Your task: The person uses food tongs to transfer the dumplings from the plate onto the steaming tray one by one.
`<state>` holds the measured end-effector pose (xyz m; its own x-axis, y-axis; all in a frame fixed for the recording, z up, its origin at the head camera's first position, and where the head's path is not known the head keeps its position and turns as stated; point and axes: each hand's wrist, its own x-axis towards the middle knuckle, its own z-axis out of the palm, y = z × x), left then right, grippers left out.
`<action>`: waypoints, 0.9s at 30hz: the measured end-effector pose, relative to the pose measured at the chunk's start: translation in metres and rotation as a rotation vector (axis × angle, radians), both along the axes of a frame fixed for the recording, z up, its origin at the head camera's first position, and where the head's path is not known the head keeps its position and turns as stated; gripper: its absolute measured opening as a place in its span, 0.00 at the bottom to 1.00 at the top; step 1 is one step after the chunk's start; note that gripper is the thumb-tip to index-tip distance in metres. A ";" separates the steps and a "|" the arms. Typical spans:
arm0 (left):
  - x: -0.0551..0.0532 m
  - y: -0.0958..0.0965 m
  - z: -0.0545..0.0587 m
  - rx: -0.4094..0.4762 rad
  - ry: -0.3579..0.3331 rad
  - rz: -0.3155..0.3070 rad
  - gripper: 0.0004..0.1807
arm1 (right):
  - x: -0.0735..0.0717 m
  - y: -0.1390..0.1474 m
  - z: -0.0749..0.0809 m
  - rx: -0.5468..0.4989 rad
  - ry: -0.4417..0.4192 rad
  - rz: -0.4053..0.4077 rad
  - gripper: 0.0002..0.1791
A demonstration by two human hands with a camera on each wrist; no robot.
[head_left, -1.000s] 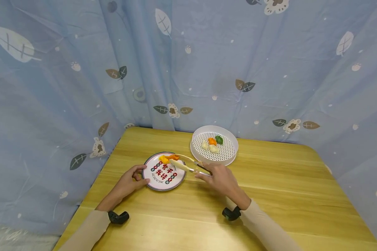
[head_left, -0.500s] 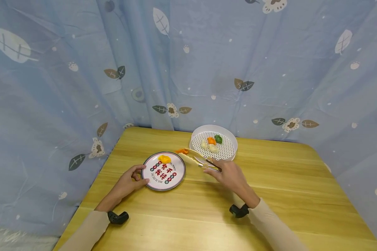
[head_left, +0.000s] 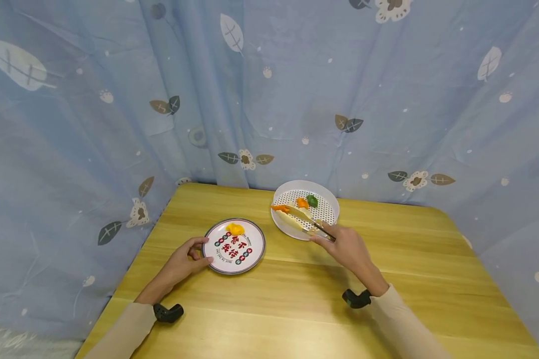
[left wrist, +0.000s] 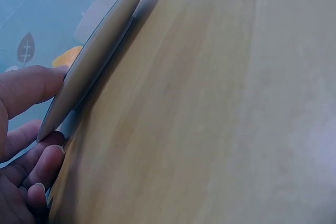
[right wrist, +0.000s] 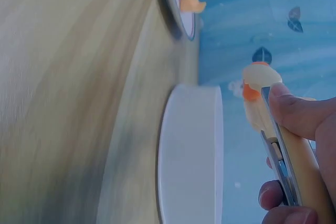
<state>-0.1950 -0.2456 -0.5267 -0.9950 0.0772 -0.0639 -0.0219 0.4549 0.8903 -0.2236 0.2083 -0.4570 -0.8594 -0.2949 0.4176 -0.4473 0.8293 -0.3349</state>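
Observation:
My left hand pinches the near-left rim of a white plate with red lettering, thumb above and fingertips beneath. On the plate lies a yellow dumpling-shaped piece. With my right hand I grip tongs with cream-coloured ends. An orange dumpling-shaped piece is caught between those ends, over the left side of a white perforated steamer basket. Inside the basket lie another orange piece and a green one; the white pieces there are largely hidden behind the tongs.
Both plate and basket rest on a wooden table, the basket near its back edge. A blue patterned curtain hangs right behind and along the left side. Each wrist wears a black device.
My right hand has carried the tongs and orange piece off the plate, rightward and back to the basket. The yellow piece has stayed on the plate, and my left hand has kept its hold.

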 end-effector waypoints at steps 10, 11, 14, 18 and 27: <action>0.001 -0.001 -0.001 0.004 0.013 -0.019 0.34 | -0.006 0.031 -0.001 0.059 -0.004 -0.063 0.31; 0.001 -0.001 -0.001 0.003 0.014 -0.019 0.34 | -0.006 0.034 -0.002 0.068 -0.010 -0.073 0.32; 0.001 -0.001 -0.001 -0.005 0.023 -0.016 0.34 | -0.008 0.044 -0.004 0.089 -0.029 -0.097 0.32; 0.001 0.000 -0.002 -0.007 0.039 -0.009 0.33 | -0.011 0.053 -0.003 0.106 -0.043 -0.130 0.33; 0.001 0.001 -0.002 0.003 0.030 0.001 0.33 | -0.017 0.061 0.003 0.170 -0.022 -0.173 0.30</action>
